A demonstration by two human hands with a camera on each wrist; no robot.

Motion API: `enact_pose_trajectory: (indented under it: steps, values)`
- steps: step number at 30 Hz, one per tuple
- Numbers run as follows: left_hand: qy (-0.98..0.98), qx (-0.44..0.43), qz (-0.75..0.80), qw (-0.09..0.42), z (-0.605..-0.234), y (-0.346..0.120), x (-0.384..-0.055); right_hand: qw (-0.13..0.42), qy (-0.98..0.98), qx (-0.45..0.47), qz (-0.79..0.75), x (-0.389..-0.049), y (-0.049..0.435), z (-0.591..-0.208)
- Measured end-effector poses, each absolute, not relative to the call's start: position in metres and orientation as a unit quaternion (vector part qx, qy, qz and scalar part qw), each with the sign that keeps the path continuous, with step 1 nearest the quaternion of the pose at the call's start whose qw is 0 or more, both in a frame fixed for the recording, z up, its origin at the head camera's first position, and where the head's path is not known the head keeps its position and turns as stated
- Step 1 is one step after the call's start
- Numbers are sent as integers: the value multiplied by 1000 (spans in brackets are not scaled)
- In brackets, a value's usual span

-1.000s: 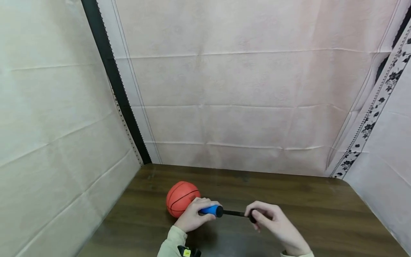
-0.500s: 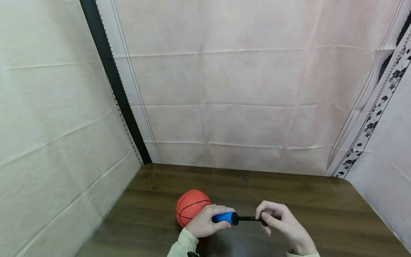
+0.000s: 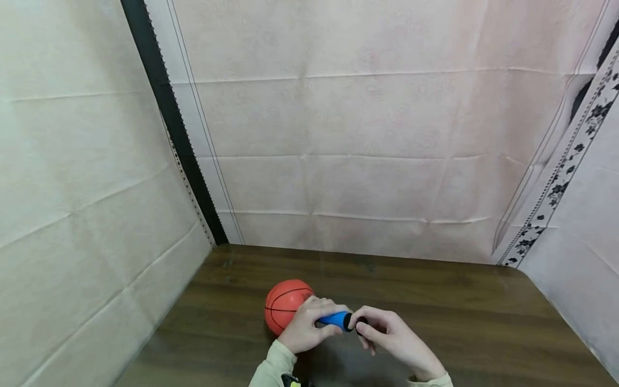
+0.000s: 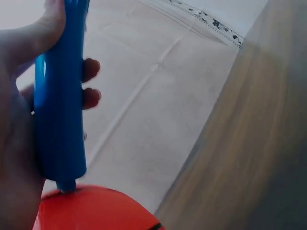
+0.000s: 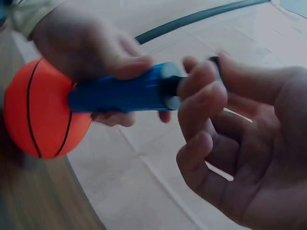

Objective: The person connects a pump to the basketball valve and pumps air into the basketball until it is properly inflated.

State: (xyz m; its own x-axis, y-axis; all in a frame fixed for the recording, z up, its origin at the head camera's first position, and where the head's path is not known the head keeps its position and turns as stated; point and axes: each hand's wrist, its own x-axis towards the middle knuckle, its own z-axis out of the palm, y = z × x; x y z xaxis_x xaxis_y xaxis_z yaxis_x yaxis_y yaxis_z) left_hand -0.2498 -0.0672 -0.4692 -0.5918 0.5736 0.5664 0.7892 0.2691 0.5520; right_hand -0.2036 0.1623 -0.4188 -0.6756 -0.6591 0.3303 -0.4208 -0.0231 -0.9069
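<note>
We see the left hand (image 3: 309,327) at work near the middle of the table (image 3: 464,312), with its fingers wrapped around the blue pump (image 3: 332,319). The pump lies almost level, pointing left, and its nozzle (image 4: 66,185) seems to meet the ball (image 3: 281,303), which is just to the left and a little to the far side of this hand. We cannot tell whether a needle is inside the ball, nor whether the ball rests on the table. On the right, the right hand (image 3: 387,333) pinches the small black handle (image 3: 361,324) between thumb and forefinger; its other fingers are bent loosely. The handle is just beside the right end of the pump, so we judge that the step in hand is a pumping stroke, close to its inner end. In our opinion, the next move calls for drawing the handle straight to the right, while the left hand holds the pump steady against the ball.
</note>
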Motion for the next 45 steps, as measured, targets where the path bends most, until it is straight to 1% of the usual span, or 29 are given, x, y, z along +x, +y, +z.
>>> enact_pose_trajectory:
  steps: [2, 5, 8, 9, 11, 13, 17, 20, 24, 27, 32, 38, 41, 45]
  values:
    - [-782, -433, -427, 136, -474, -67, -252, 80, 707, -396, -581, -202, 166, -416]
    - [-775, -423, -447, 140, -481, -68, -254, 76, 699, -387, -597, -195, 177, -409]
    - [-772, -409, -458, 166, -486, -70, -255, 71, 675, -375, -631, -186, 192, -401]
    - [-770, -407, -462, 166, -486, -70, -256, 69, 669, -375, -639, -183, 196, -398]
    - [-772, -404, -463, 163, -487, -70, -256, 60, 658, -383, -646, -179, 202, -396]
    - [-776, -403, -462, 149, -488, -68, -257, 53, 654, -388, -647, -178, 203, -394]
    - [-785, -380, -469, 141, -490, -65, -258, 33, 648, -391, -653, -184, 192, -399]
    - [-785, -368, -478, 142, -493, -61, -258, 58, 639, -380, -666, -193, 183, -407]
    - [-780, -377, -486, 111, -497, -53, -258, 96, 640, -357, -674, -203, 171, -419]
    - [-778, -382, -491, 90, -498, -48, -258, 97, 658, -343, -664, -208, 165, -426]
    - [-780, -386, -481, 101, -496, -49, -258, 84, 701, -327, -628, -210, 163, -429]
    - [-761, -415, -489, 100, -495, -54, -258, 81, 739, -297, -599, -198, 174, -414]
    - [-750, -422, -495, 119, -494, -57, -259, 57, 721, -313, -616, -185, 187, -400]
    - [-750, -418, -496, 130, -493, -60, -260, 33, 690, -342, -637, -171, 201, -387]
